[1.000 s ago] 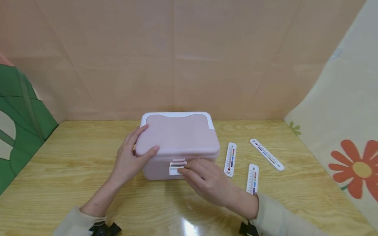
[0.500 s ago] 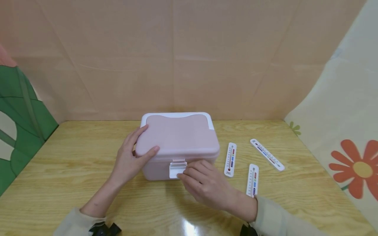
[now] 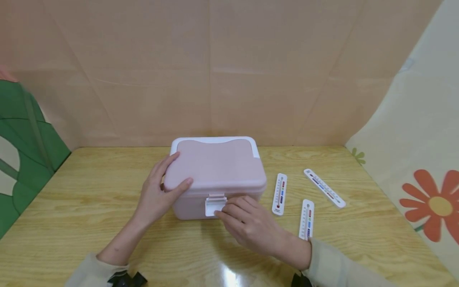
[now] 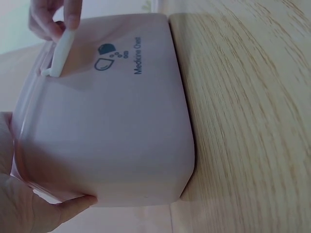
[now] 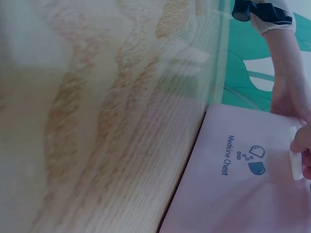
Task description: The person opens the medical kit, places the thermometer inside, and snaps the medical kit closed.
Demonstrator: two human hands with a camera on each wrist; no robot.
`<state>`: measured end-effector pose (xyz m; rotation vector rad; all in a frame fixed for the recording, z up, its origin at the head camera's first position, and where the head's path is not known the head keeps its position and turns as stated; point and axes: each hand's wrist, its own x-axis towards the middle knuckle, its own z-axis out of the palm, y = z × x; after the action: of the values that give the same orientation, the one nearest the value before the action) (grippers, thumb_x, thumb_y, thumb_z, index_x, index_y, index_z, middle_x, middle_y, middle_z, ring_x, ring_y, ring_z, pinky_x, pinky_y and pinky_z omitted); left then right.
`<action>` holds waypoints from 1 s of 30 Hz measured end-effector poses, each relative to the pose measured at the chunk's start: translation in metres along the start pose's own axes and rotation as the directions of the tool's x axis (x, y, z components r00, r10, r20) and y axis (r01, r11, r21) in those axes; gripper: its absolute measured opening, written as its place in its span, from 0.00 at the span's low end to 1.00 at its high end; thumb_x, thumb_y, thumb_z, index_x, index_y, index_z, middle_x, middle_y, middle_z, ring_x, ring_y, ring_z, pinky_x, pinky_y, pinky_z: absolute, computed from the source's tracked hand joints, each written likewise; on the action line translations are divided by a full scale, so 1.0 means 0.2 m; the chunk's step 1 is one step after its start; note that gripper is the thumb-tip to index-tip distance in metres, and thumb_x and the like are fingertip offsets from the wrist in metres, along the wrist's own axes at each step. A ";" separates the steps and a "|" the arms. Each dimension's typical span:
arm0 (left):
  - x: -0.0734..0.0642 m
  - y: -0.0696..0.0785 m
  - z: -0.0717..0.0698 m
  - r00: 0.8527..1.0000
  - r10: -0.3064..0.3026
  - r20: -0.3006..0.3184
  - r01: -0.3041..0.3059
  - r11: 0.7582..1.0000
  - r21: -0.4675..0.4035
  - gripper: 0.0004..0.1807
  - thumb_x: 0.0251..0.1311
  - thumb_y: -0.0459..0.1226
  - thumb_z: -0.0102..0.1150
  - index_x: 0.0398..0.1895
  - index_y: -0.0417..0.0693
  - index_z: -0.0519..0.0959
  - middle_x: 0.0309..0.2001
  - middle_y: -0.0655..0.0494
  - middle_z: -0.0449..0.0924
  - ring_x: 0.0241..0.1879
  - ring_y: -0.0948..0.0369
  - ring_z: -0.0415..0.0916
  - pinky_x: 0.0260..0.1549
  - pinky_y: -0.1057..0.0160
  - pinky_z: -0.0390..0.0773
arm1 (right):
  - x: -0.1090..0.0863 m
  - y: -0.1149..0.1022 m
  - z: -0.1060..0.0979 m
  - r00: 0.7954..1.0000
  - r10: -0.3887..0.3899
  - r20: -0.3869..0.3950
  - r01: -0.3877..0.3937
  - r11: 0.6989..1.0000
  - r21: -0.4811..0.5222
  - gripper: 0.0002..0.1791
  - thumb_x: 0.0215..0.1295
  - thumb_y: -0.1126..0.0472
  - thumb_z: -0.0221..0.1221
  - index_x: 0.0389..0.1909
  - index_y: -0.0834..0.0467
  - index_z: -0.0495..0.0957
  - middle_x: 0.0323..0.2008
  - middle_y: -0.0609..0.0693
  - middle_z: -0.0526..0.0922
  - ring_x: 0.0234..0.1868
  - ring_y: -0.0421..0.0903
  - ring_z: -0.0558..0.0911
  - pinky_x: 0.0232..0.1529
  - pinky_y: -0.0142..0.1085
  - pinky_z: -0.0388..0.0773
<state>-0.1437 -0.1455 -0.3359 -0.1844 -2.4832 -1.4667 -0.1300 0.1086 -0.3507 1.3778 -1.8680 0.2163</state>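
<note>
White latch (image 3: 213, 207) reaches lower than a second ago, lid (image 3: 218, 163) down; latch apparently being worked. Right hand (image 3: 252, 227) pinches it; left hand (image 3: 155, 195), fingers spread, braces the medicine chest (image 4: 121, 121) on the table (image 3: 107, 179).

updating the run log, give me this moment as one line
left hand: on pink rectangular plastic box; right hand: pinching white front latch; lid: down; three flat white thermometers: on wood-grain table

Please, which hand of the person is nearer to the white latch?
The right. The right hand pinches the white latch; the left hand is apart from it, resting on the left end of the pink medicine chest.
</note>
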 end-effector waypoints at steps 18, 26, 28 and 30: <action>-0.01 -0.01 0.00 1.000 0.024 -0.013 -0.023 0.999 0.032 0.40 0.56 0.48 0.66 0.72 0.67 0.59 0.72 0.50 0.56 0.67 0.48 0.59 0.56 0.44 0.72 | 0.00 0.08 -0.11 0.952 0.203 -0.228 -0.154 0.964 0.215 0.15 0.68 0.58 0.54 0.46 0.64 0.81 0.43 0.58 0.81 0.45 0.55 0.78 0.51 0.41 0.74; 0.00 -0.01 0.00 1.000 0.011 -0.005 -0.010 0.999 0.039 0.40 0.57 0.48 0.65 0.73 0.67 0.58 0.73 0.50 0.55 0.68 0.48 0.59 0.56 0.44 0.72 | -0.04 0.18 -0.13 0.856 0.489 -0.168 -0.421 0.849 0.320 0.28 0.64 0.45 0.59 0.55 0.63 0.77 0.55 0.63 0.75 0.52 0.57 0.72 0.53 0.32 0.67; 0.00 -0.01 0.00 1.000 0.008 -0.004 -0.008 0.999 0.038 0.41 0.57 0.48 0.65 0.73 0.67 0.58 0.73 0.50 0.55 0.68 0.47 0.58 0.56 0.44 0.72 | -0.05 0.20 -0.14 0.833 0.536 -0.137 -0.470 0.816 0.336 0.32 0.63 0.42 0.59 0.58 0.62 0.75 0.58 0.63 0.73 0.56 0.57 0.72 0.58 0.31 0.66; 0.00 -0.01 -0.01 1.000 0.003 -0.001 -0.002 0.999 0.036 0.41 0.57 0.48 0.65 0.73 0.67 0.58 0.73 0.50 0.54 0.68 0.47 0.58 0.56 0.43 0.72 | -0.06 0.21 -0.15 0.817 0.568 -0.101 -0.506 0.790 0.348 0.34 0.62 0.41 0.59 0.60 0.61 0.73 0.60 0.62 0.72 0.59 0.56 0.72 0.61 0.32 0.66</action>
<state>-0.1434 -0.1473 -0.3371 -0.1797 -2.5056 -1.4194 -0.1513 0.1500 -0.3261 0.9200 -2.0722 0.9408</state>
